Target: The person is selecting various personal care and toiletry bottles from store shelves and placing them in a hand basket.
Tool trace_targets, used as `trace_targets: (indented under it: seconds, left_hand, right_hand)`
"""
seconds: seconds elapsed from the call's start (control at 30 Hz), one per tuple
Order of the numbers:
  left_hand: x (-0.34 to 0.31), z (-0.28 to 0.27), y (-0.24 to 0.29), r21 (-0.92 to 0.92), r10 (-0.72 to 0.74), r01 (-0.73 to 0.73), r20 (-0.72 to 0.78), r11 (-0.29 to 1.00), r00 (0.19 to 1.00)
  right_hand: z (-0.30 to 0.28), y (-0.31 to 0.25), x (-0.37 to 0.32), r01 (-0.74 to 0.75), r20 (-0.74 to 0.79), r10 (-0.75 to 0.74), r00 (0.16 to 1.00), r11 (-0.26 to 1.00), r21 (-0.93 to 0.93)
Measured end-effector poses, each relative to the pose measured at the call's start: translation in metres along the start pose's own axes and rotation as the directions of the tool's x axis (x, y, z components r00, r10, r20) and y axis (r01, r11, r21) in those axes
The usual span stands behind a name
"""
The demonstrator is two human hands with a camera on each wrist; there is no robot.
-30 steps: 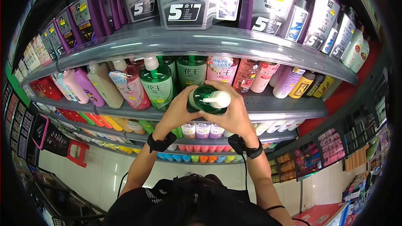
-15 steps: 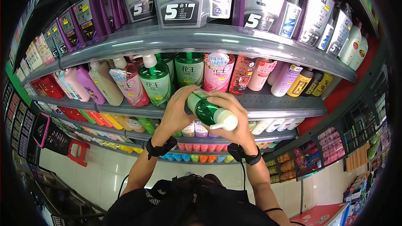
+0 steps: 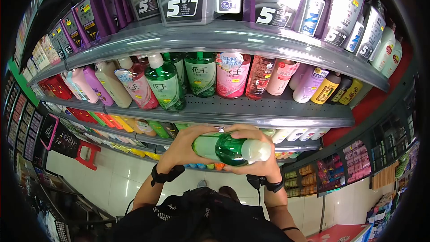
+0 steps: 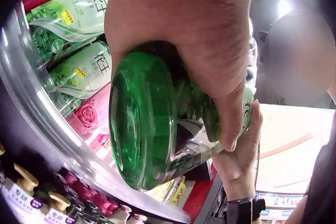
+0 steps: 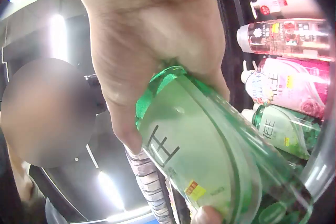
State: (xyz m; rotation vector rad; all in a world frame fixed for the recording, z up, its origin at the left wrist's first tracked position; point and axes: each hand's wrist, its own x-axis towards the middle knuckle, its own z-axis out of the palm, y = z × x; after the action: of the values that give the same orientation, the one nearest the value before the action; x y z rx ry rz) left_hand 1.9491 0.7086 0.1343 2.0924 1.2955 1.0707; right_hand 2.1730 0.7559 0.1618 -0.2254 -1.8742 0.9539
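Note:
Both hands hold a green pump bottle (image 3: pixel 229 148) with a white pump top (image 3: pixel 257 151), in front of the shelf and tipped on its side. In the head view its base points left and its pump right. My left hand (image 3: pixel 180 147) grips the base end; the bottle's clear green bottom (image 4: pixel 139 124) faces the left wrist camera. My right hand (image 3: pixel 267 166) wraps round the shoulder end near the pump. The right wrist view shows the pale green label (image 5: pixel 194 134) with a small yellow sticker (image 5: pixel 195 189), and a left fingertip (image 5: pixel 206 215) against it.
Similar green bottles (image 3: pixel 165 85) and a pink bottle (image 3: pixel 233 78) stand on the middle shelf (image 3: pixel 268 112). Large grey bottles (image 3: pixel 184 0) line the shelf above. Lower shelves carry more bottles. A black basket (image 3: pixel 60 138) with a pink rim is at left, beside a red stool (image 3: pixel 88 154).
The bottle has come down and nearer the body, away from the shelf. It has tipped from pump toward the head camera to lying sideways, pump to the right. Both hands kept hold.

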Motion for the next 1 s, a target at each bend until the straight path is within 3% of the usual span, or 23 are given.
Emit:
trace_targets:
  seconds: [0.07, 0.13, 0.27, 0.3, 0.33, 0.4, 0.47, 0.57, 0.73, 0.97, 1.0]
  left_hand:
    - [-0.004, 0.011, 0.006, -0.01, -0.034, 0.034, -0.011, 0.999, 0.999]
    - [-0.005, 0.019, 0.011, -0.065, -0.124, 0.13, 0.089, 0.989, 0.988]
    - [-0.016, 0.042, 0.009, -0.057, -0.123, 0.131, 0.125, 0.99, 0.985]
    - [-0.019, 0.045, 0.009, 0.062, -0.11, 0.102, 0.138, 0.993, 0.984]
    - [-0.02, 0.048, 0.008, 0.064, -0.117, 0.109, 0.137, 0.992, 0.984]
    - [-0.026, 0.054, 0.006, -0.101, -0.185, 0.208, 0.201, 0.973, 0.962]
    - [-0.03, 0.057, 0.007, -0.083, -0.254, 0.286, 0.277, 0.955, 0.927]
    - [-0.045, 0.064, -0.002, -0.092, -0.301, 0.334, 0.265, 0.938, 0.916]
    - [-0.073, 0.055, -0.001, -0.102, -0.422, 0.463, 0.275, 0.881, 0.864]
    - [-0.139, 0.017, -0.003, -0.18, -0.461, 0.49, 0.18, 0.853, 0.869]
    - [-0.153, 0.014, -0.009, -0.263, -0.448, 0.474, 0.155, 0.84, 0.88]
  right_hand:
    - [-0.004, 0.004, -0.007, -0.027, -0.001, 0.028, 1.0, 0.999, 0.026]
    - [-0.009, 0.008, -0.013, -0.055, 0.0, 0.055, 0.998, 0.997, 0.052]
    - [-0.022, 0.018, -0.026, -0.161, 0.037, 0.157, 0.987, 0.976, 0.148]
    - [-0.024, 0.02, -0.031, -0.222, 0.048, 0.217, 0.975, 0.962, 0.16]
    - [-0.026, 0.027, -0.036, -0.224, 0.051, 0.219, 0.974, 0.96, 0.167]
    - [-0.025, 0.043, -0.05, -0.258, 0.082, 0.251, 0.964, 0.826, 0.501]
    - [-0.02, 0.046, -0.059, -0.255, 0.086, 0.246, 0.966, 0.829, 0.498]
    - [-0.008, 0.051, -0.066, -0.374, 0.042, 0.42, 0.906, 0.751, 0.544]
    - [0.021, 0.063, -0.074, -0.357, 0.094, 0.371, 0.924, 0.744, 0.565]
    - [0.09, 0.05, -0.057, -0.377, 0.202, 0.32, 0.926, 0.731, 0.569]
    - [0.102, 0.047, -0.054, -0.379, 0.218, 0.31, 0.925, 0.728, 0.571]
